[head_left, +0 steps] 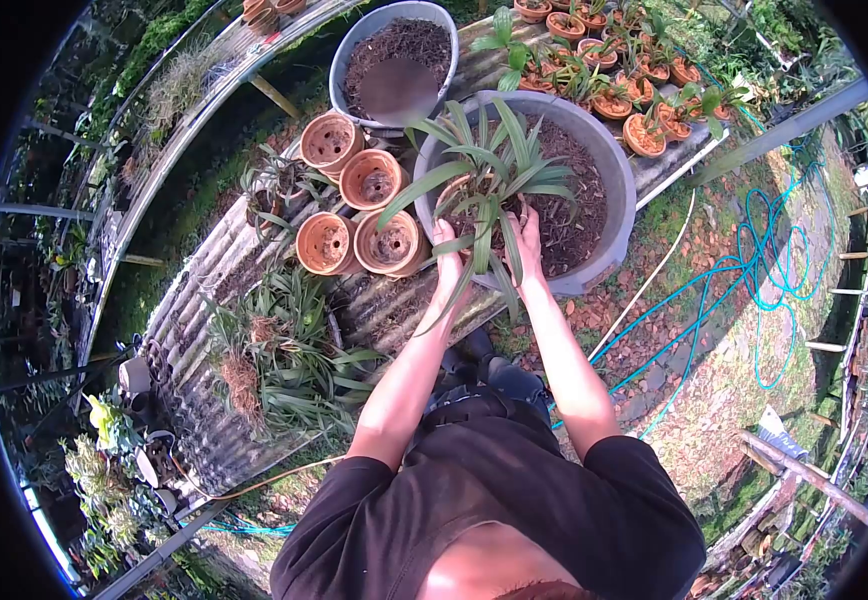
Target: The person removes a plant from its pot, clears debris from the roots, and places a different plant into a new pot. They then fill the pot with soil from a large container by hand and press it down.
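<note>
A leafy green plant (pixel 494 175) stands over the left part of a large grey tub (pixel 622 195) that holds dark, chunky potting mix (pixel 569 215). Part of a terracotta pot rim (pixel 451 192) shows under its leaves on the left. My left hand (pixel 447 250) is at the near left side of the plant, its fingers partly covered by leaves. On the near right side, my right hand (pixel 526 240) has its fingers up against the plant's base. Leaves hang down between the two hands. What exactly the fingers grip is hidden.
Several terracotta pots (pixel 392 245) stand left of the tub. Behind is a grey bucket (pixel 339 75) of potting mix. Potted plants (pixel 644 135) fill the back right. Loose plants (pixel 289 355) lie on the corrugated bench (pixel 199 300). A teal hose (pixel 754 265) coils on the ground.
</note>
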The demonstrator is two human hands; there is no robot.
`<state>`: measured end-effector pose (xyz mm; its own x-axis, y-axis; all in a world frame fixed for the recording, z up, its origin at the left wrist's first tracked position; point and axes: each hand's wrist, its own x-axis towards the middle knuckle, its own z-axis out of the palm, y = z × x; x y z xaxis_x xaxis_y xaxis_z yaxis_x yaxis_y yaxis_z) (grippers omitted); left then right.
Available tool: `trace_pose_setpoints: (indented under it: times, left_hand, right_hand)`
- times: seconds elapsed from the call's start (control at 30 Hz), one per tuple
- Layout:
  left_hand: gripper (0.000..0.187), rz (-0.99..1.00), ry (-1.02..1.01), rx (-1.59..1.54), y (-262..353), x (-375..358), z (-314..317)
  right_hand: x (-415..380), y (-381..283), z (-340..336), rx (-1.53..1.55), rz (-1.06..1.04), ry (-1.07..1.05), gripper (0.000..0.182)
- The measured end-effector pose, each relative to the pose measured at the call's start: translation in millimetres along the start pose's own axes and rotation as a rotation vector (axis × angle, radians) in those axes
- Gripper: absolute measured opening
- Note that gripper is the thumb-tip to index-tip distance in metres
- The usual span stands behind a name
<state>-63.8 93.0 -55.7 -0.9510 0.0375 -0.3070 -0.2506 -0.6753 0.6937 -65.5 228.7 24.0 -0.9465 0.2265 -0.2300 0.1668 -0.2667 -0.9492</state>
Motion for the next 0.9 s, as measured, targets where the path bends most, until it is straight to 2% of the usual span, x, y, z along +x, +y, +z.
trace_pose_setpoints:
  times: [0.07, 0.13, 0.2, 0.27, 0.3, 0.4, 0.43, 0.5, 0.53, 0.57, 0.6, 0.67, 0.73, 0.8, 0.87, 0.9]
  left_hand:
    - [0.056, -0.023, -0.043, -0.036, 3.0, -7.6, 1.3]
    - [0.054, -0.012, -0.015, -0.075, 10.2, -15.8, 12.2]
    - [0.054, -0.069, -0.024, -0.094, 19.0, -27.9, 17.5]
    - [0.055, -0.067, -0.049, -0.094, 14.6, -29.1, 11.0]
    - [0.056, -0.051, -0.069, -0.087, 14.1, -28.8, 7.7]
    - [0.058, -0.008, -0.13, -0.069, 13.0, -35.3, -1.8]
    - [0.058, -0.033, -0.079, -0.14, 20.7, -42.1, 10.3]
    - [0.069, -0.04, -0.176, -0.102, 55.1, -58.0, 25.2]
    - [0.074, -0.025, -0.23, -0.091, 64.6, -59.7, 27.7]
    - [0.073, -0.028, -0.162, -0.124, 70.9, -60.3, 30.1]
    - [0.068, -0.127, -0.174, -0.246, 73.8, -57.8, 27.3]
    - [0.072, -0.217, -0.199, 0.013, 68.3, -47.6, 0.4]
    - [0.067, -0.19, -0.022, -0.034, 76.5, -55.3, 15.1]
    - [0.063, -0.219, 0.031, -0.121, 78.4, -58.6, 15.9]
    - [0.061, -0.295, -0.043, -0.245, 71.5, -50.5, -10.5]
    - [0.057, -0.295, -0.15, -0.329, 61.5, -36.0, -39.7]
  right_hand:
    - [9.3, 19.7, -5.9, -0.004, -0.027, -0.02, 0.057]
    - [-7.7, -4.0, -1.7, 0.107, 0.085, -0.021, 0.052]
    - [-12.6, -5.9, -0.8, 0.09, 0.026, -0.03, 0.049]
    - [-5.6, 16.2, -5.9, -0.049, -0.207, -0.044, 0.049]
    - [-7.9, 8.0, -5.6, -0.047, -0.082, -0.058, 0.053]
    - [-6.9, 6.3, -12.4, 0.044, 0.02, -0.096, 0.049]
    - [-8.8, 6.7, -16.2, 0.117, -0.058, -0.152, 0.052]
    - [-4.4, 16.0, -34.2, 0.03, -0.1, -0.347, 0.051]
    - [-5.2, 17.9, -39.3, 0.085, -0.054, -0.385, 0.053]
    - [-6.1, 19.6, -44.2, 0.138, -0.007, -0.419, 0.054]
    - [-7.0, 21.2, -49.1, 0.19, 0.043, -0.452, 0.056]
    - [-11.6, 10.9, -44.8, 0.263, 0.114, -0.448, 0.059]
    - [-17.8, -5.9, -35.3, 0.156, 0.207, -0.349, 0.062]
    - [-30.1, -18.7, -32.5, 0.244, 0.155, -0.433, 0.063]
    - [-26.2, -14.7, -38.5, 0.241, 0.161, -0.412, 0.058]
    - [-21.5, -8.9, -40.8, 0.238, 0.183, -0.382, 0.055]
